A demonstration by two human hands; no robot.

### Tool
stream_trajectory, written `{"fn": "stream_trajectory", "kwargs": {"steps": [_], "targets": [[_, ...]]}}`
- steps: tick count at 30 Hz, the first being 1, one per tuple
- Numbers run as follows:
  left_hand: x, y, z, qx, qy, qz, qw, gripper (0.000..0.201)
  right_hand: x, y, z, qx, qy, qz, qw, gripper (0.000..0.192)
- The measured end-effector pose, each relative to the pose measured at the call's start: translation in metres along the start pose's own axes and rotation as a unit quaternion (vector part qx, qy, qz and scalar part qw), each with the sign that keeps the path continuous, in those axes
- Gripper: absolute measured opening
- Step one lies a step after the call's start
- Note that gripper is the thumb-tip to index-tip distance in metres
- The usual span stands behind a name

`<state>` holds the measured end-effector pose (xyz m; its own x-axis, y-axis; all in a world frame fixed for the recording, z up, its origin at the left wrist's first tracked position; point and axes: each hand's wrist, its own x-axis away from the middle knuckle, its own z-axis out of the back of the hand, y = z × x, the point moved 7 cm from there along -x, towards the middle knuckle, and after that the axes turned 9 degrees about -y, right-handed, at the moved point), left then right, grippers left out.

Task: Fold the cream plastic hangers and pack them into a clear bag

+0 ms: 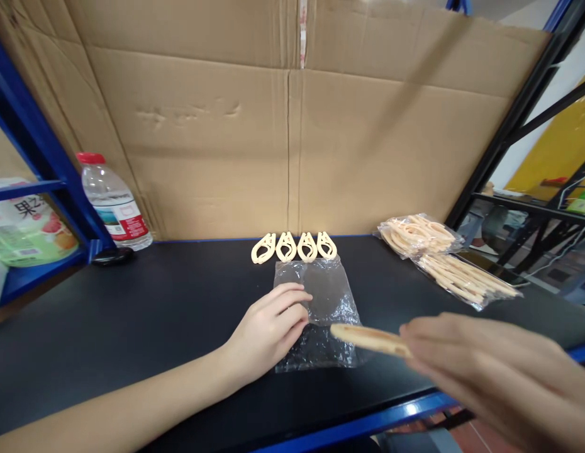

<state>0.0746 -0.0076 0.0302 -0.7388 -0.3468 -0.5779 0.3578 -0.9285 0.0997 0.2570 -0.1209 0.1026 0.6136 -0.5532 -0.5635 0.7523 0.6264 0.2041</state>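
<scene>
The clear plastic bag (316, 314) lies empty near the desk's (132, 327) front edge, pinned by the left hand's (268, 327) flat fingers, while the right hand (490, 371) pinches one beige clip (368, 338) over it, four clips (295, 246) lined at the back edge, filled bags (443, 255) toward the right edge

A packing workshop: blue steel shelving (42, 157), cardboard backing (292, 126), bagged plastic parts (443, 258) on black bench (132, 314).

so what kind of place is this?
Likely a packing station in a warehouse or small workshop: a black bench on blue metal racking, backed by flattened cardboard, with bagged beige plastic pieces stacked at one side. The left hand presses a clear plastic bag; the right hand holds another piece.
</scene>
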Motion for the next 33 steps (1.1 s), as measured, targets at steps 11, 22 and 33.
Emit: {"fn": "stream_trajectory", "kwargs": {"steps": [11,22,33], "targets": [[-0.003,0.009,0.008,-0.032,0.012,-0.023,0.999,0.013,-0.028,-0.060,-0.085,0.070,-0.122,0.150,0.979,0.023],[-0.005,0.010,0.007,-0.041,0.002,-0.024,0.999,0.017,-0.034,-0.052,-0.111,0.141,-0.137,0.131,0.972,0.019],[-0.006,0.006,0.003,-0.046,-0.009,-0.001,0.999,0.019,-0.043,-0.034,-0.129,0.175,-0.145,0.077,0.971,0.017]]}}
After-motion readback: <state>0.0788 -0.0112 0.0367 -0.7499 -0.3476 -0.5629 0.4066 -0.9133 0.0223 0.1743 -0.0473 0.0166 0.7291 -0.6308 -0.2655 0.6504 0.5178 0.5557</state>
